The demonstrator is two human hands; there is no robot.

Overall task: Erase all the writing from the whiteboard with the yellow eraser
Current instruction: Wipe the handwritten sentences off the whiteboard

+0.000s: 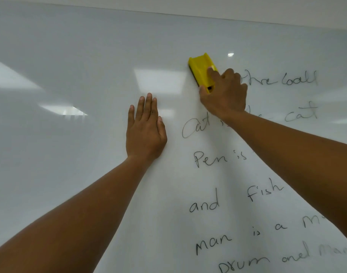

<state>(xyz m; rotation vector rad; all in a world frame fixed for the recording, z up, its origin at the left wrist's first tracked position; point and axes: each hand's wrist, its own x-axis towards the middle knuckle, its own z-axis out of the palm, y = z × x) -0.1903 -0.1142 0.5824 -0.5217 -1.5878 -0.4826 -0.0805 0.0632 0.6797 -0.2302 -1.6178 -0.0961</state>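
The whiteboard (80, 154) fills the view. My right hand (225, 95) grips the yellow eraser (201, 68) and presses its dark pad against the board at the left end of the top written line. To the right of that hand the words "the ball" (281, 79) remain. Below run several more black handwritten lines (208, 205), among them "Cat", "Pen is", "and fish", "man is a" and "Drum and man", partly covered by my right forearm. My left hand (146, 131) lies flat on the board with fingers extended, left of the writing.
The board's top edge (168, 13) meets a pale wall strip above. Reflections of ceiling lights (161, 80) show on the glossy left half, which carries no writing.
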